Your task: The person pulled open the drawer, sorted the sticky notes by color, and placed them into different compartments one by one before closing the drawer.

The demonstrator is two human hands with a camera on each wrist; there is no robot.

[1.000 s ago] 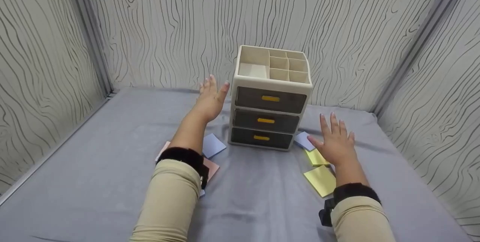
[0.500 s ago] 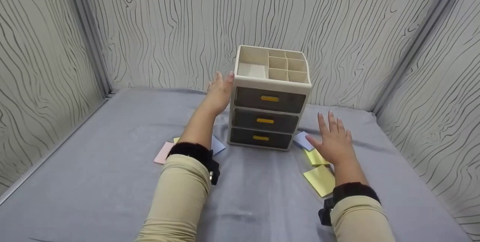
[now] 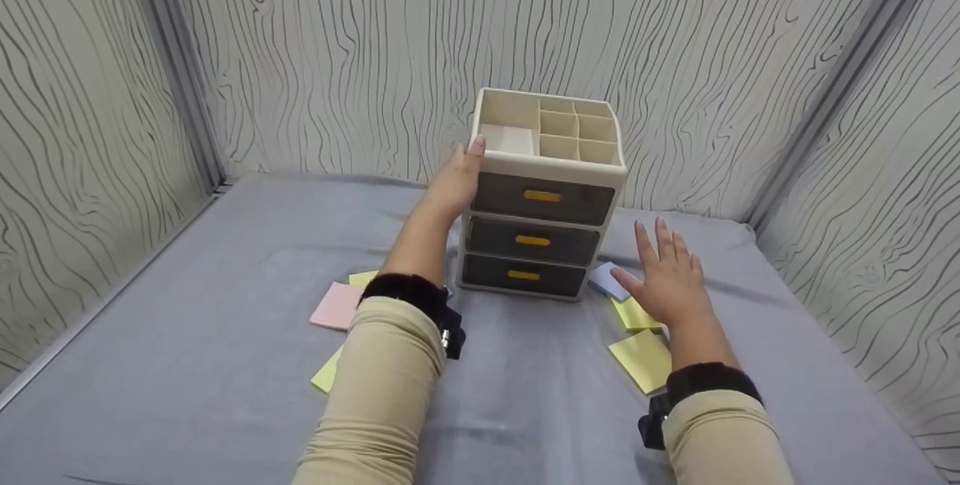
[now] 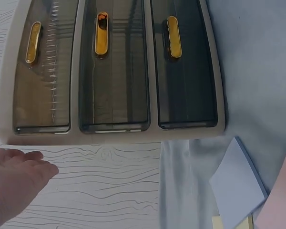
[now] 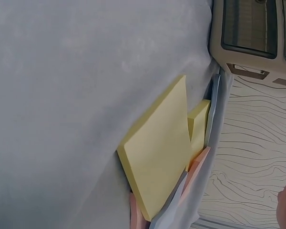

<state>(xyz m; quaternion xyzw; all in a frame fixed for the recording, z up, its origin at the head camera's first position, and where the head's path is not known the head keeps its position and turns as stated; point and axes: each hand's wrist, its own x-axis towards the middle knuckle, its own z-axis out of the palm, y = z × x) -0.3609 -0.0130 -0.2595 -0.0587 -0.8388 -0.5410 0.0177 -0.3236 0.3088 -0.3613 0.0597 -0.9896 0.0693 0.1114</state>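
Note:
A cream desktop drawer organizer [image 3: 551,164] stands upright on the grey cloth, its three dark drawers closed and each fitted with a yellow handle. My left hand [image 3: 456,183] is at its upper left side, fingers extended along the side and thumb overlapping the front top corner. In the left wrist view, straight fingers [image 4: 35,164] show close beside the organizer's frame [image 4: 109,138]. To the right, my right hand [image 3: 670,286] hovers with fingers spread, holding nothing. Nearest to it are a blue sticky note pad [image 3: 609,280] and two yellow pads [image 3: 640,359].
Left of the organizer lie more sticky note pads, including a pink one [image 3: 335,306] and a yellow one [image 3: 328,371], partly hidden by the left forearm. Divided compartments [image 3: 559,125] form the organizer's top. Wood-grain patterned walls [image 3: 337,57] enclose the cloth-covered table [image 3: 187,335].
My left hand has moved right, from beside the organizer to its upper left corner. Its forearm now covers the left blue pad and uncovers the pink one. My right hand has barely moved.

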